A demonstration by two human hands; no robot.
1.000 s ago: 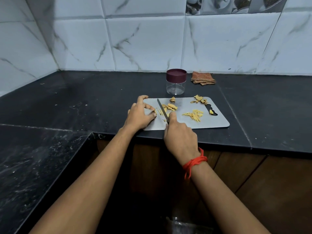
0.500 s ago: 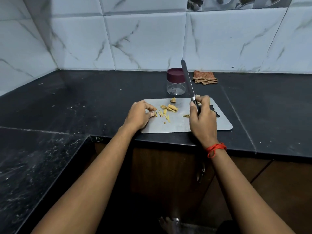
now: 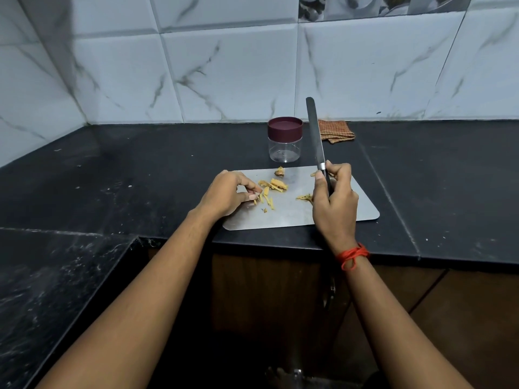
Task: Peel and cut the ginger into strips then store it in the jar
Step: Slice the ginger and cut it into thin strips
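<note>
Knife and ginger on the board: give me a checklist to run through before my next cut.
1. Knife held securely: ok, the right hand grips the handle, blade pointing up.
2. Blade clear of the left hand: ok, they are apart.
3. Left fingers holding the ginger strips: cannot tell; the fingertips are at them.
4. All ginger in strips: not ok, thicker ginger pieces lie mid-board.
5. Jar open for storing: not ok, the lid is on and the jar looks empty.
6. Cutting board flat on the counter: ok.
</note>
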